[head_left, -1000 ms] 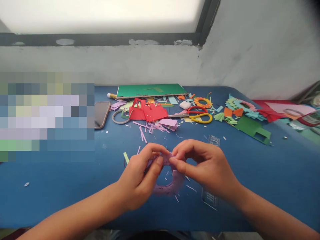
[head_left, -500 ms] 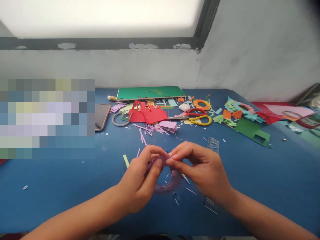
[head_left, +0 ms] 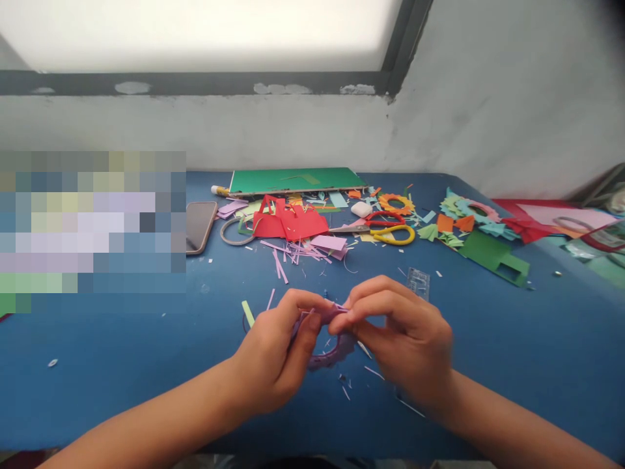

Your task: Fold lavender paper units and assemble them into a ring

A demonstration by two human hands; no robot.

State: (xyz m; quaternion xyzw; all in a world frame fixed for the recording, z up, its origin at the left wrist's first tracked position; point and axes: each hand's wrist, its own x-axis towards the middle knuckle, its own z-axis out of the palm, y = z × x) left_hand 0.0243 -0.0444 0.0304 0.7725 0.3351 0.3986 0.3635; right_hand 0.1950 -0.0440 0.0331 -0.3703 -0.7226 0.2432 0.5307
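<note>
A purple paper ring (head_left: 333, 355) made of folded pieces hangs between my two hands above the blue table. My left hand (head_left: 284, 348) is closed on the ring's left side, thumb and fingers pinching the paper. At the top of the ring, my right hand (head_left: 398, 335) pinches a purple piece between thumb and fingertips. Part of the ring is hidden behind the fingers. A clear plastic ruler (head_left: 418, 284) lies partly under my right hand. Purple paper strips (head_left: 280, 266) and a light green strip (head_left: 248, 314) lie just beyond my left hand.
Red paper (head_left: 290, 221), scissors (head_left: 393, 231) with red and yellow handles, an eraser (head_left: 361, 209) and a green board (head_left: 297, 180) are at the back. A phone (head_left: 202, 225) lies left. Finished-looking paper rings, orange (head_left: 396, 204) and multicoloured (head_left: 456, 206), sit right of them.
My right hand has shifted slightly on the ring's top edge, its fingers reaching further over the paper. The ring has tilted a little. My left hand keeps its grip.
</note>
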